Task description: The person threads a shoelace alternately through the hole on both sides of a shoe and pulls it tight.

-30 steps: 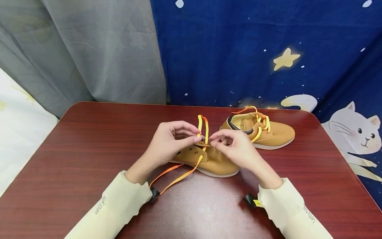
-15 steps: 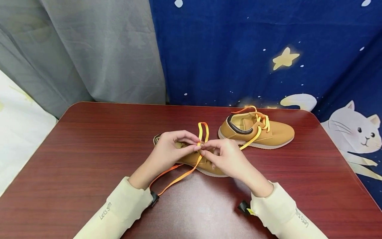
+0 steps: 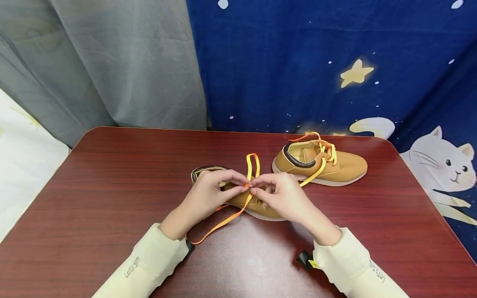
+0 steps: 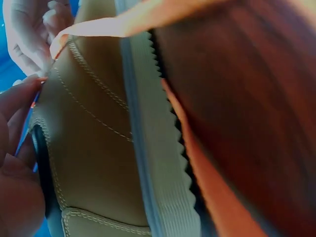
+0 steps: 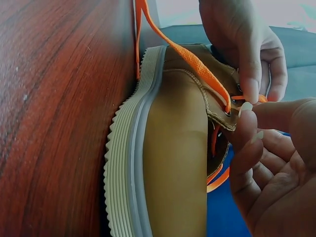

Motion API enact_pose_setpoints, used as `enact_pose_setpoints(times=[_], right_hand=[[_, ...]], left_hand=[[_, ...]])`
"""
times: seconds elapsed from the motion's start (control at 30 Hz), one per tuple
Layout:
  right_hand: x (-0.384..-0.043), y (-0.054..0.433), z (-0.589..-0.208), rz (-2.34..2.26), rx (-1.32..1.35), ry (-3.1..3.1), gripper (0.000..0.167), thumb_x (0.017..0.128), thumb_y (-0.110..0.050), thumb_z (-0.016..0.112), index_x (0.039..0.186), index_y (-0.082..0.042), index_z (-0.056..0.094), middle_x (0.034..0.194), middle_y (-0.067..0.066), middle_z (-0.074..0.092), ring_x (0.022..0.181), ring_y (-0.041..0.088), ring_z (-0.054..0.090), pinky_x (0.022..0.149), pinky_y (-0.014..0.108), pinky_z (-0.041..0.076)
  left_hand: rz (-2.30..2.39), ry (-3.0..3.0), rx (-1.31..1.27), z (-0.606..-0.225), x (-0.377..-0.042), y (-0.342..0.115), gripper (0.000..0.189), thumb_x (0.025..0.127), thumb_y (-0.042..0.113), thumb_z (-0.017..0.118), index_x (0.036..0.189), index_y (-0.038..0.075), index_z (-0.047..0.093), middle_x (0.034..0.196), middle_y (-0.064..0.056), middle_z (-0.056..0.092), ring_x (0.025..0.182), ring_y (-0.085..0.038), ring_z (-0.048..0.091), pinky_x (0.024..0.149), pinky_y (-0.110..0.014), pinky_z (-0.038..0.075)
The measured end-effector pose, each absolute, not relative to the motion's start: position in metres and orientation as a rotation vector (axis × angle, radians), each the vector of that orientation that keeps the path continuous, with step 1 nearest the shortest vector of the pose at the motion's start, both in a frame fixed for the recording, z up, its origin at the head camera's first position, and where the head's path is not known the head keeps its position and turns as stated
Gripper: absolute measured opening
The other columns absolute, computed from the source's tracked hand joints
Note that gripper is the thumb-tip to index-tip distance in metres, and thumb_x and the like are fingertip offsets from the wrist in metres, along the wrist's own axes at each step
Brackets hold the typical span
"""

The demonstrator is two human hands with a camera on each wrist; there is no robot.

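A tan shoe (image 3: 264, 210) with a pale ridged sole lies on the table, its toe to the right, partly hidden by both hands. Its yellow-orange shoelace (image 3: 225, 222) runs from a front eyelet to the left sleeve, and a loop of lace stands up behind the fingertips. Over the eyelets, my left hand (image 3: 210, 192) pinches the lace between thumb and fingers. Fingertips of my right hand (image 3: 285, 192) meet it there and pinch the lace too. In the right wrist view, a short orange stretch of lace (image 5: 256, 98) shows between the two hands.
Behind and to the right stands a second tan shoe (image 3: 346, 167), laced, with loose lace ends. Both rest on a dark red wooden table (image 3: 123, 178). Grey and blue curtains (image 3: 268, 62) hang past its far edge.
My right hand has moved left and down to join the left hand at the eyelets. The standing lace loop has sunk lower, and my left hand has shifted slightly down.
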State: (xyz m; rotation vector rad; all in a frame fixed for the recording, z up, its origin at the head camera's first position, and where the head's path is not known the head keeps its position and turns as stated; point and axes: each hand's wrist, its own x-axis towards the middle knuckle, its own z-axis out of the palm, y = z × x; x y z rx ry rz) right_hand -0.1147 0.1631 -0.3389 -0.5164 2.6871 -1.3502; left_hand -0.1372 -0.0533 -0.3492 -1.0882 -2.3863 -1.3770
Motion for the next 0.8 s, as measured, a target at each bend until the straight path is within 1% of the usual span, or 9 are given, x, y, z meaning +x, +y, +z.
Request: enact_pose_setpoints(times=[0.2, 0.43, 0.57, 0.63, 0.8], right_hand=[[-0.1146, 0.1619, -0.3373, -1.345, -0.525, 2.676, 0.014, 0.093, -0.018, 0.073, 0.105, -0.012, 0.076, 0.061, -0.001, 0.069, 0.054, 0.012, 0.065, 0.045, 0.023, 0.041], [-0.1143, 0.1631, -0.3372, -1.321, -0.533, 2.713, 0.011, 0.091, -0.015, 0.073, 0.101, -0.014, 0.077, 0.061, -0.004, 0.066, 0.053, 0.009, 0.061, 0.046, 0.022, 0.042], [-0.1138, 0.1643, -0.3378, -1.297, -0.571, 2.73, 0.013, 0.089, -0.013, 0.073, 0.102, -0.015, 0.077, 0.061, -0.005, 0.065, 0.055, 0.005, 0.058, 0.048, 0.022, 0.043], [-0.1135, 0.1647, -0.3375, -1.291, -0.603, 2.732, 0.015, 0.088, -0.016, 0.075, 0.102, -0.015, 0.076, 0.062, -0.006, 0.065, 0.055, 0.004, 0.058, 0.048, 0.022, 0.044], [-0.1135, 0.1627, -0.3382, -1.322, -0.619, 2.739, 0.026, 0.08, -0.029, 0.086, 0.101, -0.017, 0.076, 0.072, -0.005, 0.071, 0.055, 0.004, 0.06, 0.05, 0.023, 0.047]], left_hand=[[-1.213, -2.271, -1.217, -0.3521, -0.1376, -0.06, 0.018, 0.082, 0.004, 0.082, 0.096, 0.014, 0.079, 0.095, 0.004, 0.078, 0.094, -0.01, 0.07, 0.088, -0.021, 0.054], [-0.937, -2.24, -1.216, -0.3505, -0.136, -0.0575, 0.021, 0.081, 0.01, 0.084, 0.1, 0.017, 0.078, 0.092, 0.007, 0.077, 0.088, -0.008, 0.07, 0.085, -0.023, 0.054], [-0.925, -2.245, -1.227, -0.351, -0.1351, -0.0569, 0.017, 0.081, 0.01, 0.084, 0.095, 0.017, 0.079, 0.09, 0.008, 0.076, 0.089, -0.008, 0.069, 0.088, -0.023, 0.054], [-0.943, -2.252, -1.226, -0.3513, -0.135, -0.0571, 0.016, 0.081, 0.01, 0.084, 0.094, 0.017, 0.079, 0.09, 0.008, 0.076, 0.09, -0.008, 0.069, 0.088, -0.022, 0.054], [-0.982, -2.256, -1.217, -0.3517, -0.1348, -0.0577, 0.016, 0.082, 0.011, 0.084, 0.095, 0.017, 0.079, 0.09, 0.008, 0.076, 0.089, -0.007, 0.069, 0.085, -0.022, 0.054]])
